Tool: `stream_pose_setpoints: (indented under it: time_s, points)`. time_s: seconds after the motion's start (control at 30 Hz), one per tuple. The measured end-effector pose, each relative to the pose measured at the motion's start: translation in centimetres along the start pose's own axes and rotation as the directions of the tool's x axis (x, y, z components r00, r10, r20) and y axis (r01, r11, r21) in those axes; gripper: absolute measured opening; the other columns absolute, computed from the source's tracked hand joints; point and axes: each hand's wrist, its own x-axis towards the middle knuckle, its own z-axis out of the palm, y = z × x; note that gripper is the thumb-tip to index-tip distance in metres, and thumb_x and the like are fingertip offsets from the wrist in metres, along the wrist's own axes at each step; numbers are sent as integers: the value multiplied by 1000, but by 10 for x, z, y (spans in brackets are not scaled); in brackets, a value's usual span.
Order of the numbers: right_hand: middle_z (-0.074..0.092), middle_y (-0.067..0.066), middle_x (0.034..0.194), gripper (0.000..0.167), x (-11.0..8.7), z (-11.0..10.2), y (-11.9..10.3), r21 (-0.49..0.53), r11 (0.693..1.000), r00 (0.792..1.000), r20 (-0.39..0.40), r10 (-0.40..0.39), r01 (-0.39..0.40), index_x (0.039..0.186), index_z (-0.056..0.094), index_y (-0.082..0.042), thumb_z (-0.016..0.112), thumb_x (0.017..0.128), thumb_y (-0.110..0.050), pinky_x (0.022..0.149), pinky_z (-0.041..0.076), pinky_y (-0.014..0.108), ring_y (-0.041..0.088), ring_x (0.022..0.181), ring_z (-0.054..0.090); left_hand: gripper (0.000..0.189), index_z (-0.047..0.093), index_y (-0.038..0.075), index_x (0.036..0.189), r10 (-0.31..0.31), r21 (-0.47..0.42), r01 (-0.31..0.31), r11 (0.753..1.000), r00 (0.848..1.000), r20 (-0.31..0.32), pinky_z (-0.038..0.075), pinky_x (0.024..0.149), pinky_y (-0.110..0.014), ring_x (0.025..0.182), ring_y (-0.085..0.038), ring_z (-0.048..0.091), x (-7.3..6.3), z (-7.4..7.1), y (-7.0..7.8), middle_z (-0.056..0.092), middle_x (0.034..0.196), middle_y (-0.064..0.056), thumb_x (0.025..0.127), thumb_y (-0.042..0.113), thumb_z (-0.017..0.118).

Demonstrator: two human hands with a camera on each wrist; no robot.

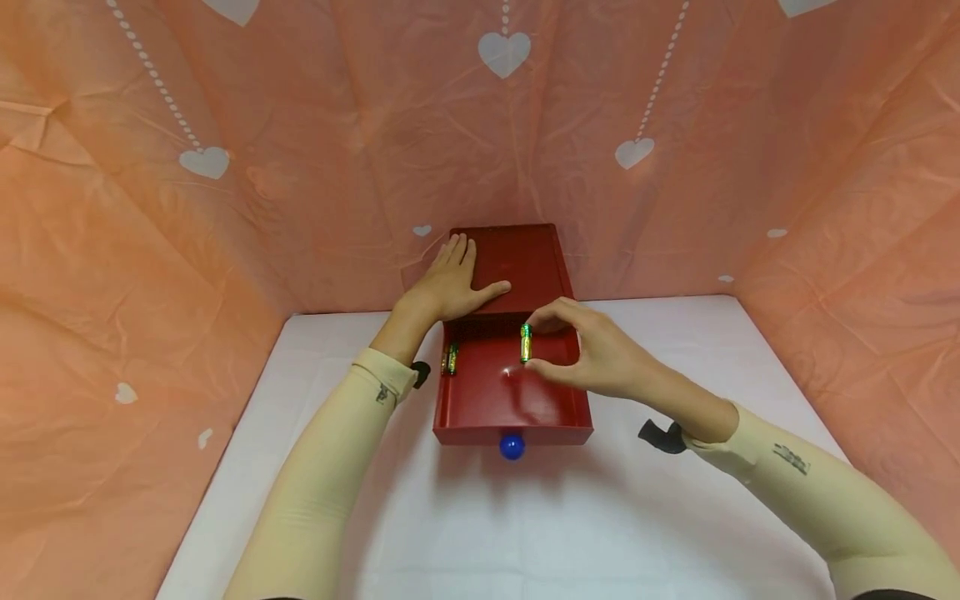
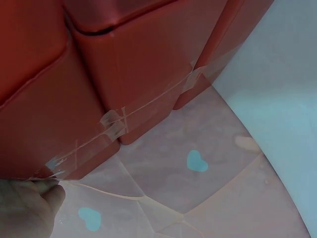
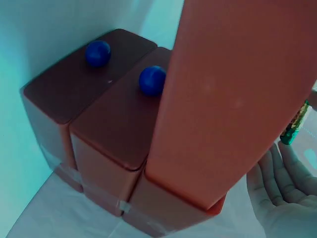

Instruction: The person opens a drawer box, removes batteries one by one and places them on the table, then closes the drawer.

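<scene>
A red drawer cabinet (image 1: 521, 262) stands against the back wall, its top drawer (image 1: 487, 404) pulled out toward me. My left hand (image 1: 450, 287) rests flat on the cabinet's top, fingers straight and thumb spread. Between thumb and fingertips, my right hand (image 1: 603, 346) pinches a green and gold battery (image 1: 526, 344), held upright over the drawer. A similar battery (image 1: 452, 358) lies along the drawer's left wall; whether another is beside it I cannot tell. In the right wrist view, the battery (image 3: 295, 123) is partly hidden by the drawer.
A blue ball knob (image 1: 512, 447) sits on the drawer's front. Below it, two lower drawers with blue knobs (image 3: 152, 80) are closed. Clear tape (image 2: 114, 124) runs along the cabinet's side. The white table (image 1: 375, 533) meets an orange cloth wall (image 1: 315, 167) with hearts.
</scene>
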Motion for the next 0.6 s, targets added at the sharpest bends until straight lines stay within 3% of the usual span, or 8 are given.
stream_pose_setpoints:
  time_s: [0.37,0.6]
  points:
    - [70,-3,118,47,-18,-15,17,-41,999,995,-96,-8,4,125,69,-13,93,84,-17,104,54,42,20,112,67,110,2,0,171,8,7,-8,1000,1000,2,-7,134,-38,166,-27,-14,0,1,0,-8,180,-17,103,77,41]
    - [70,-4,122,49,-32,-24,39,-23,999,985,-170,-33,29,126,71,-13,94,82,-10,110,47,23,14,113,67,110,2,0,171,11,9,-11,1000,1000,1,-7,134,-37,166,-26,-14,0,0,0,-8,180,-17,103,78,41]
